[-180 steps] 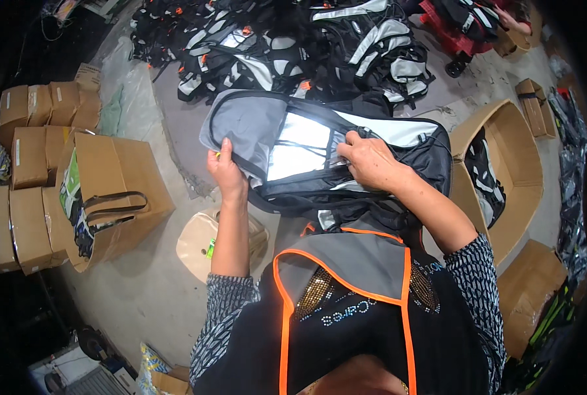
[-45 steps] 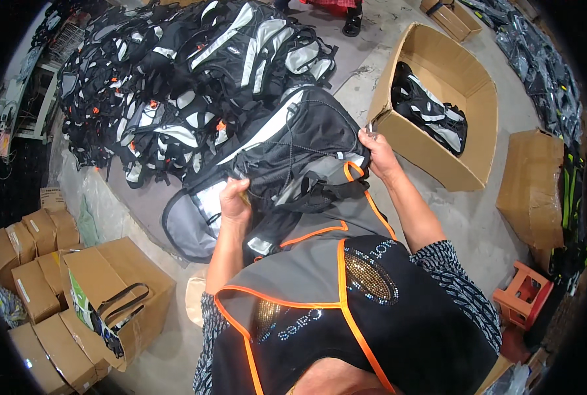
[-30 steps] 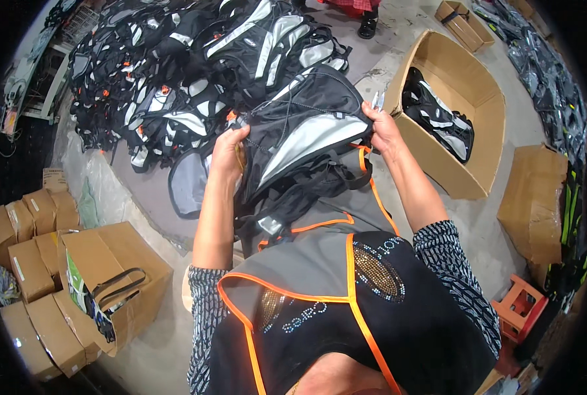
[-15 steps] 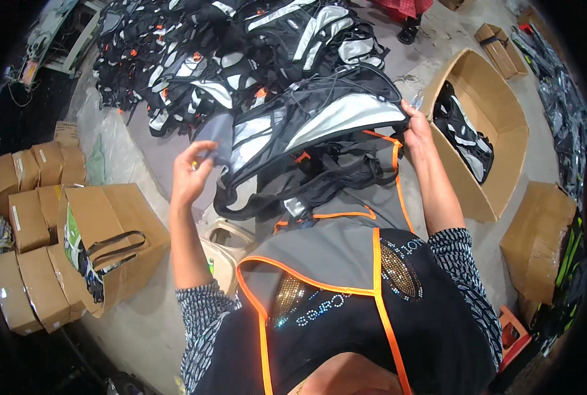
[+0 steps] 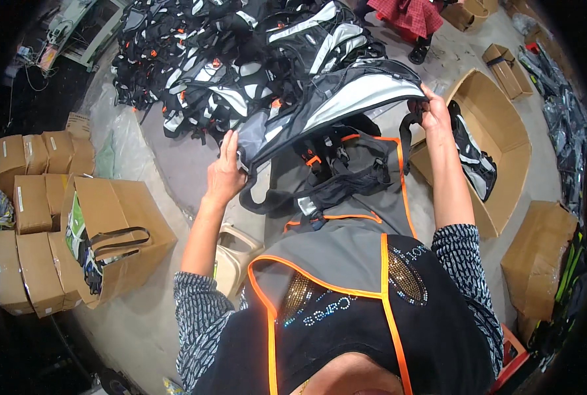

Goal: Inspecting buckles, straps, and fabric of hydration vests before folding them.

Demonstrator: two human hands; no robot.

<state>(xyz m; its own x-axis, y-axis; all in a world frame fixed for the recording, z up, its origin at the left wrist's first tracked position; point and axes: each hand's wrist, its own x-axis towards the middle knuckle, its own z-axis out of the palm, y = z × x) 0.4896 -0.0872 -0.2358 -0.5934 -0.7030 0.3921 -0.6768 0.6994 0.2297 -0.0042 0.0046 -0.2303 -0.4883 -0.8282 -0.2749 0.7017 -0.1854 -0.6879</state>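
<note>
A black and white backpack (image 5: 366, 99) is stretched out in front of my chest, above my grey apron with orange trim (image 5: 293, 266). My left hand (image 5: 227, 174) grips its left end by a grey mesh part, fingers pointing up. My right hand (image 5: 434, 113) pinches the far right end, where a black strap hangs down. Below the panel dangle the padded black straps (image 5: 346, 184) and an orange buckle (image 5: 313, 160). The fingertips on the far side of the fabric are partly hidden.
A big pile of similar backpacks (image 5: 214, 72) covers the floor ahead. On the right an open carton (image 5: 504, 125) holds a backpack. Stacked cartons (image 5: 33, 197) and an open box (image 5: 132, 224) are at left. A beige stool (image 5: 237, 247) stands close by; a person's red skirt (image 5: 405, 16) shows beyond.
My left hand has gone from loose fingers beside the backpack to gripping its left end. The backpack's edge is pulled straighter, and my right hand is a little higher. The view has shifted slightly.
</note>
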